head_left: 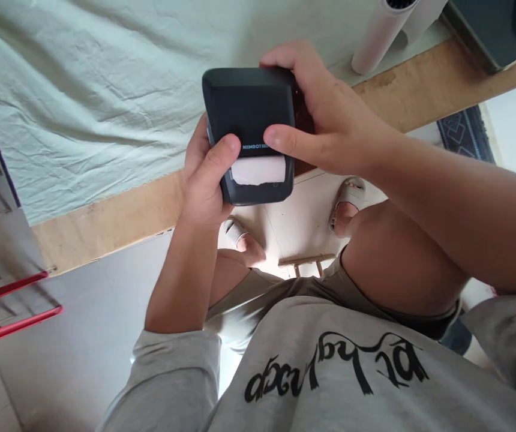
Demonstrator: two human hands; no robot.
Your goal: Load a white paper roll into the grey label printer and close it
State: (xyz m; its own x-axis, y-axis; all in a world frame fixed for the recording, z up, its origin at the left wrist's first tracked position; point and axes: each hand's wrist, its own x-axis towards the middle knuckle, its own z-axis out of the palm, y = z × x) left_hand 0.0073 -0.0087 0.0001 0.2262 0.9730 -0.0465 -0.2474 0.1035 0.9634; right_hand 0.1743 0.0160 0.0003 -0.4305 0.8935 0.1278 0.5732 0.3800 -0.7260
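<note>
Head view looks straight down on a small label printer (249,114), a matte black plastic box with rounded corners, held in the air above the person's knees and just off the edge of the table (118,219). The left hand (206,174) cups the printer from below and from its left side, fingers curled under the body and the thumb laid flat on the top face beside the printed brand name. The right hand (325,114) closes over the printer's right edge, fingers wrapped round the far corner and the thumb pressed on the top face, its tip near the other thumb. Just under both thumbs a strip of smooth white label paper (258,170) shows in the slot, its outer edge slightly curved. The table edge is a band of bare pale wood, and the top behind it is covered by a creased white cloth (82,102). A white tube (381,33), smooth and cylindrical, lies at the upper right on the cloth. At the left edge stands a red metal frame (10,312). Below, the person's grey sweatshirt with black lettering, bare knees and light sandals on a pale floor show.
</note>
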